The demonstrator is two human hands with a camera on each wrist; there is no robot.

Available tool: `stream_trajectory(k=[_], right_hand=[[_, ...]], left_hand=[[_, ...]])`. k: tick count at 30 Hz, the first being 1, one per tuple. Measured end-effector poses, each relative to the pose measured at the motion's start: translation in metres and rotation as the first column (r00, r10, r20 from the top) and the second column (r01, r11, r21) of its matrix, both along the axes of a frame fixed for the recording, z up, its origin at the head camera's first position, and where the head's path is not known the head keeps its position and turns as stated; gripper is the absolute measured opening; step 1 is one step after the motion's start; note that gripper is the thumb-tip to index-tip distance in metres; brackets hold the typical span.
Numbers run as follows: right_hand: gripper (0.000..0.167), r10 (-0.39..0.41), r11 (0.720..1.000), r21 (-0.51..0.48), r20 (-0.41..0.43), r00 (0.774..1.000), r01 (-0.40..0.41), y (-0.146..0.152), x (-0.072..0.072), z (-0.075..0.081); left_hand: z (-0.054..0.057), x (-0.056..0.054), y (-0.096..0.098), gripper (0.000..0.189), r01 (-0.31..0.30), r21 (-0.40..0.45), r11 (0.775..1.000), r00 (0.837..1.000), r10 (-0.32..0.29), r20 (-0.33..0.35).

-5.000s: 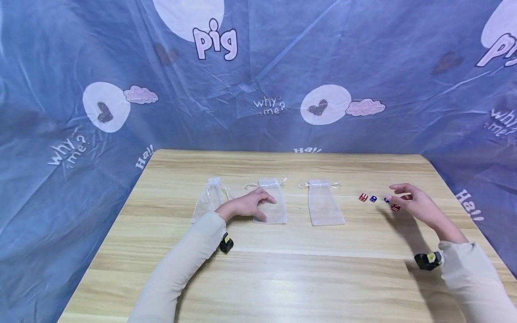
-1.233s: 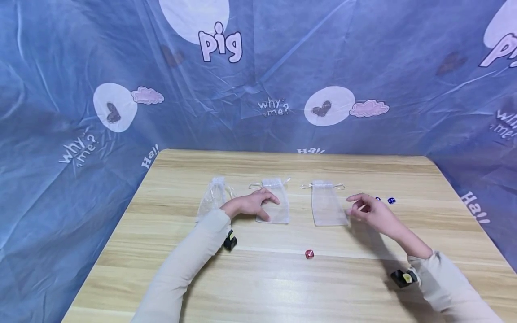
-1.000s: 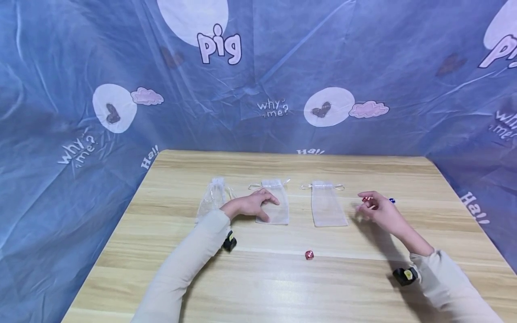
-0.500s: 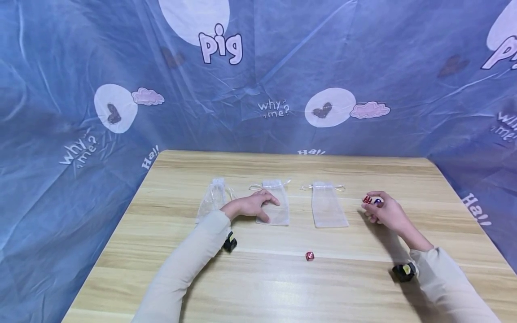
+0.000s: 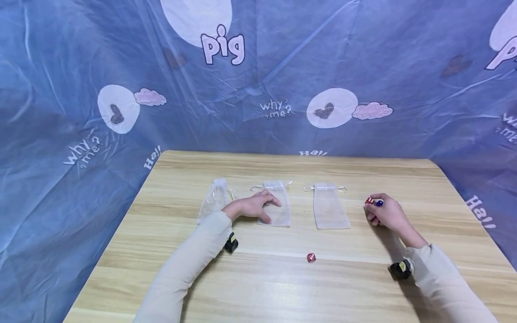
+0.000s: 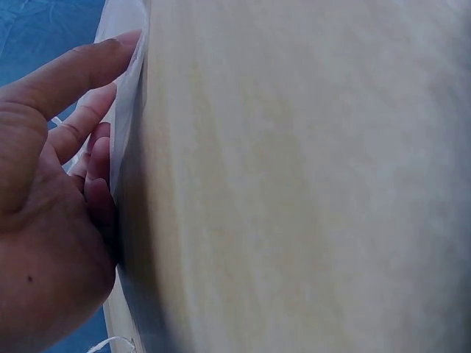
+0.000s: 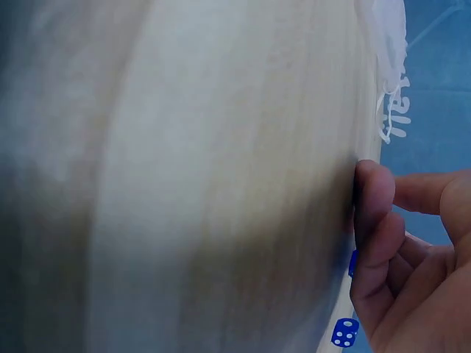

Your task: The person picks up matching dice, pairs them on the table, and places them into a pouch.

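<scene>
Three sheer white organza drawstring bags lie in a row: a left bag (image 5: 213,199), a middle bag (image 5: 282,211) and a right bag (image 5: 331,208). My left hand (image 5: 253,207) rests on the middle bag, thumb and fingers spread loosely over the mesh; in the left wrist view the fingertips touch the white cloth (image 6: 131,95). At the right, my right hand (image 5: 391,215) pinches a red die (image 5: 369,200) between thumb and index finger. Beside it sits a blue die (image 5: 379,203), framed by the same hand. The right wrist view shows a second blue die (image 7: 345,332); the red one is hidden there.
Another red die (image 5: 311,258) lies alone on the wooden table (image 5: 262,287), nearer the front than the bags. Behind the table hangs a blue printed cloth (image 5: 250,130). Thin drawstring loops stick out beside the bags' necks.
One red die has gone from the right-hand group to the table's front middle. My right hand has come back to the other dice and closed its fingertips on a red one. The left hand stays put.
</scene>
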State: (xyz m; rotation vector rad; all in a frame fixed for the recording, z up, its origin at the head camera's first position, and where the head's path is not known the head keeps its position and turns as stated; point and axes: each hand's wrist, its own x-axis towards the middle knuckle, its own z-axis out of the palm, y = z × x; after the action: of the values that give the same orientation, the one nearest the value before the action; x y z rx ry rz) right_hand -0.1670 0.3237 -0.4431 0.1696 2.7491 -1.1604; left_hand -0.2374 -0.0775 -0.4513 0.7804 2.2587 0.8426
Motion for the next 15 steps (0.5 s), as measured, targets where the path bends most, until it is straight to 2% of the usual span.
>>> stream_trajectory(k=[8,15], right_hand=[[0.045,-0.006,1.000,0.010,0.010,1.000,0.006,0.0036,-0.0011,-0.0031],[0.039,0.034,0.999,-0.015,-0.017,0.999,-0.034,-0.0014,0.0061,0.0055]], left_hand=[[0.0001,-0.0004,0.0015,0.059,0.008,-0.002,1.000,1.000,-0.008,0.002],[-0.0004,-0.0026,-0.0006,0.059,0.009,-0.001,1.000,1.000,-0.009,0.011]])
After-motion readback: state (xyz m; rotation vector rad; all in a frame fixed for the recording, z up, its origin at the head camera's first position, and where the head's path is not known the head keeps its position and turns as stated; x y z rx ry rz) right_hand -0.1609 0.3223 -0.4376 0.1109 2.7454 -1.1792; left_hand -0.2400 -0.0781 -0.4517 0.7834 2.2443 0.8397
